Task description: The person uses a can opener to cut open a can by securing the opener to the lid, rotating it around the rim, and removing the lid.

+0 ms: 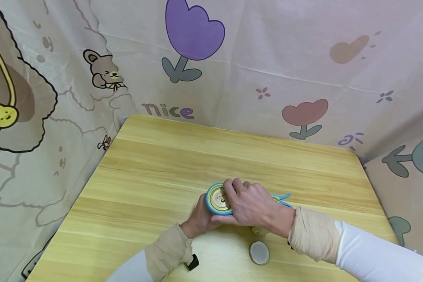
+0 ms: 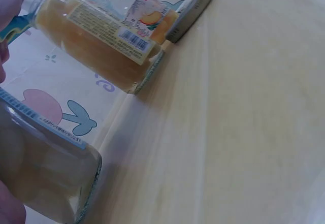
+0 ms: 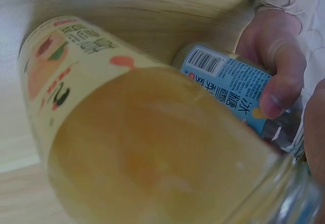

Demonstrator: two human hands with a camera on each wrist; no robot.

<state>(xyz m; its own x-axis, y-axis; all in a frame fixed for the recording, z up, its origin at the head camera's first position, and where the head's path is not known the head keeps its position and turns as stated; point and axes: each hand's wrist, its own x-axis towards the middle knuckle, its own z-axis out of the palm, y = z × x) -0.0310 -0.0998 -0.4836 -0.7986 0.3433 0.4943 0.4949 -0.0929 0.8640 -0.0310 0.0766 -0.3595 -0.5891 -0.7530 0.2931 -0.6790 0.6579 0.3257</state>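
Observation:
In the head view my left hand [image 1: 201, 216] grips a glass jar with a blue label [image 3: 226, 76]; its thumb lies along the glass in the right wrist view. Over the jar's round printed lid [image 1: 218, 199] sits a blue, green and yellow ring-shaped jar opener [image 1: 210, 208]. My right hand [image 1: 252, 203] lies on top, fingers curled over the opener, whose blue handle ends stick out to the right. Beneath that hand stands a lidless glass jar with a yellow peach label [image 3: 152, 137], holding amber contents. The right palm's hold is hidden.
A loose lid [image 1: 259, 252] lies on the wooden table [image 1: 155, 176], pale inside facing up. Behind the yellow-label jar, a clear container with a peach picture [image 2: 150, 13] shows in the left wrist view. Printed cloth [image 1: 232, 78] hangs behind the table and at both sides.

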